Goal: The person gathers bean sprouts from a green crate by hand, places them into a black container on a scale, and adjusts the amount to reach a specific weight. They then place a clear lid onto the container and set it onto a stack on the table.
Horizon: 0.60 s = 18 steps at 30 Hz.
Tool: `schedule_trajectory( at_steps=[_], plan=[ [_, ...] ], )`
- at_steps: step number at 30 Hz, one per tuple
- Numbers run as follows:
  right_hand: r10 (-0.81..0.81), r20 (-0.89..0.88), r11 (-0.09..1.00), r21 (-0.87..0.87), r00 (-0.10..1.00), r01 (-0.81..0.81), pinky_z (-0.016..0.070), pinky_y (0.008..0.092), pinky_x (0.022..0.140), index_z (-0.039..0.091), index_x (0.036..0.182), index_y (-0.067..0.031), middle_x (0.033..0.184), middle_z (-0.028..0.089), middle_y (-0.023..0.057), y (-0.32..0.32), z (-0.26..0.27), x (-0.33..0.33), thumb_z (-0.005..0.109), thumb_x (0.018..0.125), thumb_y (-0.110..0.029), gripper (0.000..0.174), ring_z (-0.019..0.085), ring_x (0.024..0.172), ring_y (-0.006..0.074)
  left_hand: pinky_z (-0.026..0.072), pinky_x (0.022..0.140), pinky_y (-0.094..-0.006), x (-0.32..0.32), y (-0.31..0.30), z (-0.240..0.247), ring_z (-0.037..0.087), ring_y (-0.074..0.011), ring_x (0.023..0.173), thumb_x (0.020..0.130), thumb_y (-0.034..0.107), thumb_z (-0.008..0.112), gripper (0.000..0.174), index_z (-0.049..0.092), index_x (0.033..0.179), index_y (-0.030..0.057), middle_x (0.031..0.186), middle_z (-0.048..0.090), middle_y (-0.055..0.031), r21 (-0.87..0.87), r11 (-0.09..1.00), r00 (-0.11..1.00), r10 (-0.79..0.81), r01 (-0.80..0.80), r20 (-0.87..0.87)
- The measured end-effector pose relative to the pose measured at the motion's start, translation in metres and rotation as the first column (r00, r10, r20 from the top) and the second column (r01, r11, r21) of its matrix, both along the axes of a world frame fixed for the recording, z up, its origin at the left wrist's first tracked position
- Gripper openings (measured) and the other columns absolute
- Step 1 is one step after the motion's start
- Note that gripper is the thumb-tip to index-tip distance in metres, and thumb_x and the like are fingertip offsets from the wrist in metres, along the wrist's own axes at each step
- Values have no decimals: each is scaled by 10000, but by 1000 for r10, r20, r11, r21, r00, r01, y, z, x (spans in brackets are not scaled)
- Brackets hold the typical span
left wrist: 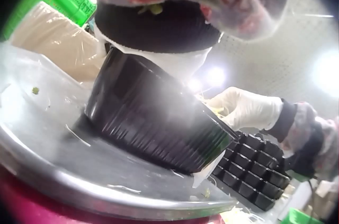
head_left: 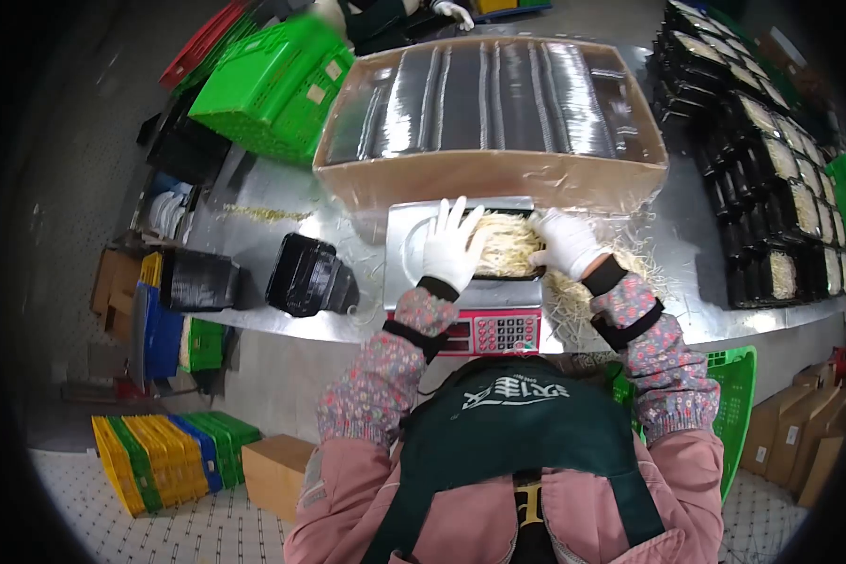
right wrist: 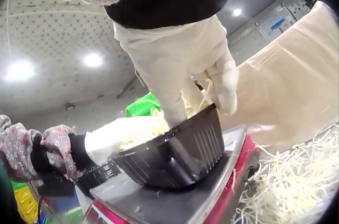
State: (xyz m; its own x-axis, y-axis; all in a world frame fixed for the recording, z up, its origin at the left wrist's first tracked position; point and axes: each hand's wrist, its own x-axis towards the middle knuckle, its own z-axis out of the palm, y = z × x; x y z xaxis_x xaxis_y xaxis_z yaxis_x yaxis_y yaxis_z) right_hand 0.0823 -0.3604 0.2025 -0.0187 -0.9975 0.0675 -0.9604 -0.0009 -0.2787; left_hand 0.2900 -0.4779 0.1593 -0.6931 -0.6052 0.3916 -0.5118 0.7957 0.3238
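Note:
A black ribbed plastic tray point(right wrist: 180, 155) of pale bean sprouts point(head_left: 504, 242) sits on the metal plate of a red weighing scale point(head_left: 406, 268). My white-gloved left hand point(head_left: 451, 249) lies at the tray's left end, its fingers spread and straight over the edge; in the left wrist view the tray hides most of it. At the other end, my gloved right hand point(head_left: 568, 244) has its thumb and fingers bent in over the sprouts. A few strands show between these fingers in the right wrist view.
Loose sprouts point(right wrist: 299, 176) lie right of the scale. Behind it stands a large carton point(head_left: 489, 179) packed with stacked black trays. Filled trays point(head_left: 780, 179) are piled at the right. Two black trays point(head_left: 200, 280) stand at the left, near green crates point(head_left: 268, 85). Another person's gloved hand point(head_left: 454, 14) appears beyond.

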Motion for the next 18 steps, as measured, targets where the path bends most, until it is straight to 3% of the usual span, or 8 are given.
schedule_trajectory(
  at_steps=[1,2,5,10,12,14,16,18],
  plan=[
    [-10,-30,1000,-18,1000,9,515,435,765,664,854,-56,897,652,171,-1,2,3,737,706,-256,258,646,867,333,319,1052,-516,0,1,-4,386,-419,1303,897,285,569,401,589,1278,162,1394,478,-149,14,1000,998,10,-9,-57],
    [-27,-27,995,-95,999,24,521,443,733,658,744,-57,769,652,166,-4,-9,2,690,742,-234,179,649,775,353,323,1047,-510,0,1,-8,399,-417,1293,893,250,568,377,608,1257,162,1379,500,-137,31,999,993,18,-15,-114],
    [-61,-50,989,-141,997,53,519,451,705,656,721,-63,727,646,165,-7,-19,-10,664,762,-230,172,647,744,360,339,1045,-482,1,-1,-13,446,-379,1273,880,148,544,317,655,1178,148,1318,565,-114,52,998,982,31,-21,-188],
    [-57,316,984,-144,947,107,505,403,643,693,799,-41,739,653,172,24,31,-50,678,805,-194,154,646,690,330,311,1080,-495,7,-1,-16,436,-373,1289,830,12,519,400,634,1197,119,1321,561,-118,105,994,975,0,24,-222],
    [-136,422,969,-132,897,209,499,371,630,707,847,-26,739,657,177,45,35,-72,700,799,-165,147,649,671,298,310,1097,-470,11,-1,-3,433,-362,1301,801,-82,456,502,593,1254,85,1315,561,-147,201,977,965,-15,69,-261],
    [-318,522,936,39,792,350,509,371,654,706,818,-21,740,664,179,62,21,-91,700,790,-152,134,663,697,290,343,1083,-425,14,-1,12,441,-352,1300,793,-96,438,533,557,1292,48,1306,559,-182,219,973,935,16,66,-354],
    [-344,78,937,97,936,337,528,406,706,694,885,-27,784,679,178,76,-3,-109,719,758,-180,201,673,756,311,363,1068,-400,17,-13,4,437,-364,1301,812,-65,458,525,494,1332,-7,1332,527,-207,156,987,930,28,31,-367],
    [-285,-212,895,290,935,339,524,430,788,643,1059,-44,941,686,185,79,-17,-113,745,726,-223,392,654,887,379,351,1071,-434,10,-10,13,407,-392,1312,849,9,506,521,451,1367,-1,1374,480,-214,79,996,949,-7,33,-315]
  ],
)
